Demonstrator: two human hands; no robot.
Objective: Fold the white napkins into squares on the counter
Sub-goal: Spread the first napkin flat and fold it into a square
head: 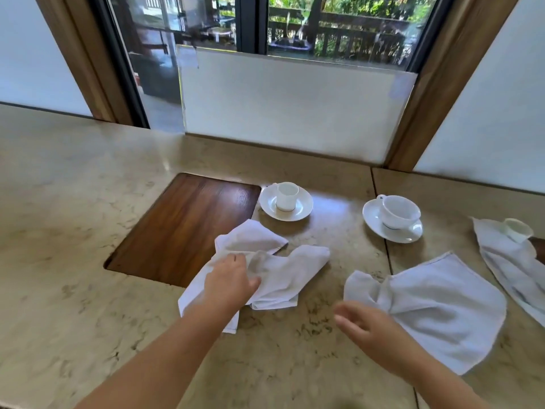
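Three white napkins lie unfolded on the beige marbled worktop. The crumpled napkin in the middle is bunched into ridges, one corner spread over the edge of the dark wooden inset panel and another corner pointing right. The second napkin to its right is flatter, gathered into a pinch at its left end and fanned out wide toward the near right, with a stitched hem showing along its far edge. A third napkin at the far right runs out of the picture, so its full shape cannot be told; a small white cup rests on its far end.

The right hand is blurred and its fingertips are hard to make out; the fingers look loosely spread, grasping nothing, above the worktop just beside the left end of the second napkin, and whether it touches the cloth cannot be told. The left hand lies on top of the crumpled napkin, fingers curled into the cloth and gripping a fold of it.

Behind the napkins stand a tall white cup on a saucer and a wider cup on a saucer, well apart from each other.
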